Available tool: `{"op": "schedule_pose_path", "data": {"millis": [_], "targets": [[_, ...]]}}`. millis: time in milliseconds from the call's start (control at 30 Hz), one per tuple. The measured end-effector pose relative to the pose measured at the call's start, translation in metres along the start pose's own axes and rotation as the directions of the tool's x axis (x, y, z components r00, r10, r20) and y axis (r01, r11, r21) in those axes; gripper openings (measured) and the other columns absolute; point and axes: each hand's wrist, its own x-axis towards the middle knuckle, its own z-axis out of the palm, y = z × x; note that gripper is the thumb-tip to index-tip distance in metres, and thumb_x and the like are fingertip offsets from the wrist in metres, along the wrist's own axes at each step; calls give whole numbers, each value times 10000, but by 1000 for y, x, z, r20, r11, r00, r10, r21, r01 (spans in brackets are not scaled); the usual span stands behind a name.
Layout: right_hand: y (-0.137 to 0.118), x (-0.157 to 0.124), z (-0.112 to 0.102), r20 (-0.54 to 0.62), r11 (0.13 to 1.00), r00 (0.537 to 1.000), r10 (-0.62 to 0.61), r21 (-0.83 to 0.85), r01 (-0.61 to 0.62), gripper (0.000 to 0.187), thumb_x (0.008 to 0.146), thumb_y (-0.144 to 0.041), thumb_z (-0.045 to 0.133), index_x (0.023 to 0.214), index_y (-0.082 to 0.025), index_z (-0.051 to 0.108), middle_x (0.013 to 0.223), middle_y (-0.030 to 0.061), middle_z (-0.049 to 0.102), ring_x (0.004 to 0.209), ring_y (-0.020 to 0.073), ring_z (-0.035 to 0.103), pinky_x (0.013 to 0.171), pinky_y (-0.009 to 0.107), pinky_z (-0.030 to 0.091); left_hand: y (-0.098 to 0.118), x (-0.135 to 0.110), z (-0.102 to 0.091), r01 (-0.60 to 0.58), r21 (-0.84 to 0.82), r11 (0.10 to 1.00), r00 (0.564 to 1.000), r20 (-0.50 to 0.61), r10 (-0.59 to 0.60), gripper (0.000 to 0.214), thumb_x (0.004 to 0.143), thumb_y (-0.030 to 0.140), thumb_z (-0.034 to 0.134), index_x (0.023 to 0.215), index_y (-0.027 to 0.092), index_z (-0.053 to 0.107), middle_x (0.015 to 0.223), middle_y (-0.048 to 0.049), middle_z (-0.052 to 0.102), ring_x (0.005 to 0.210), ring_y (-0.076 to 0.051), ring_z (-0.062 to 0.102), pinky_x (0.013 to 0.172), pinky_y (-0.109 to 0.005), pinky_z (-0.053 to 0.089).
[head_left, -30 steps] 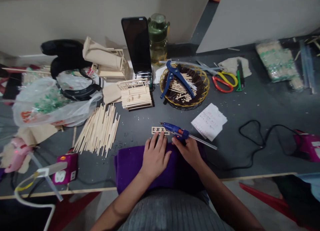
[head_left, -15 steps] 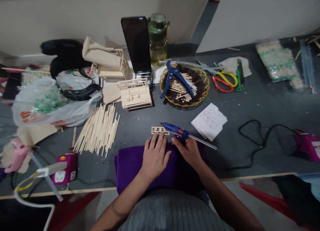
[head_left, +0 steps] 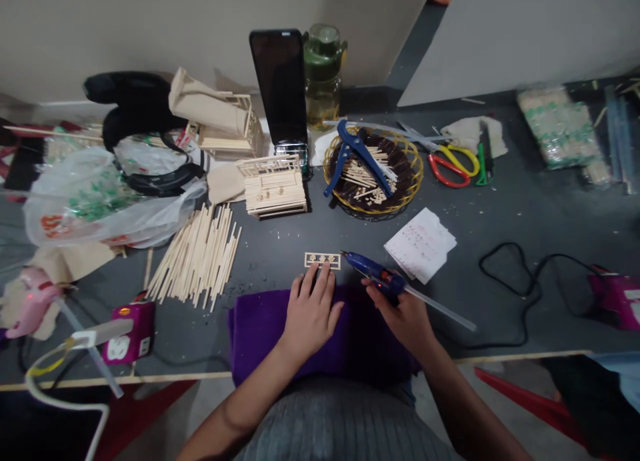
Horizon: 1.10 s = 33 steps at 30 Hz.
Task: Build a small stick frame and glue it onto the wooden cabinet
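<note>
Wood, thin and pale: a small flat stick frame [head_left: 323,260] was seen lying on the dark grey table [head_left: 500,208], just beyond the purple cloth [head_left: 260,328]. It was pinned by the left hand [head_left: 310,314]. The fingers were spread flat and nearly straight, tips resting on the frame's near edge, with nothing gripped.

The blue glue gun [head_left: 375,274] was clasped by the right hand [head_left: 406,314], fingers curled shut round the handle. The nozzle was aimed at the frame's right end, just beside it; contact could not be made out. A clear glue stick [head_left: 440,308] was seen jutting from the gun's back.

The frame was judged very light, stiff but fragile, likely to skid on the smooth tabletop or snap if bent. It was judged best pressed flat along its long rails or pinched at the ends. The gun, of hard plastic, was judged safe by the handle only.

Loose straight sticks [head_left: 197,258] were noted in a fanned pile to the left. A round yellow wire basket [head_left: 415,181] with blue cutters [head_left: 357,156] was noted behind, and creased white paper [head_left: 420,242] to the right. The cloth looked soft and napped.
</note>
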Motion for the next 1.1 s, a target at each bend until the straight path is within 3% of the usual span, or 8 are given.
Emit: {"op": "schedule_pose_path", "data": {"millis": [300, 733, 1100], "targets": [[8, -14, -4, 96, 992, 993, -68, -97, 77, 192, 923, -360, 514, 974, -206, 616, 885, 47, 716, 765, 196, 696, 716, 291, 547, 0, 0, -2, 1, 1, 1000, 1000, 14, -1, 516, 949, 420, 416, 1361, 127, 518, 1530, -101, 364, 1400, -303, 329, 1073, -446, 332], [8, -10, -1, 37, 952, 982, -187, -238, 191, 225, 946, -368, 461, 972, -192, 599, 863, 73, 702, 807, 231, 690, 707, 314, 535, 1, 0, -3, 6, -2, 1000, 1000, 14, -6, 509, 952, 415, 413, 1361, 133, 521, 1538, -87, 352, 1405, -300, 322, 1079, -449, 327], [8, -10, 0, 42, 959, 989, -140, -243, 146, 261, 946, -409, 447, 971, -207, 610, 868, 76, 708, 818, 243, 689, 725, 330, 540, 1, 0, -2, 8, 3, 1000, 1000, 14, -8, 511, 951, 411, 413, 1366, 131, 517, 1535, -84, 357, 1403, -303, 325, 1079, -457, 333]]}}
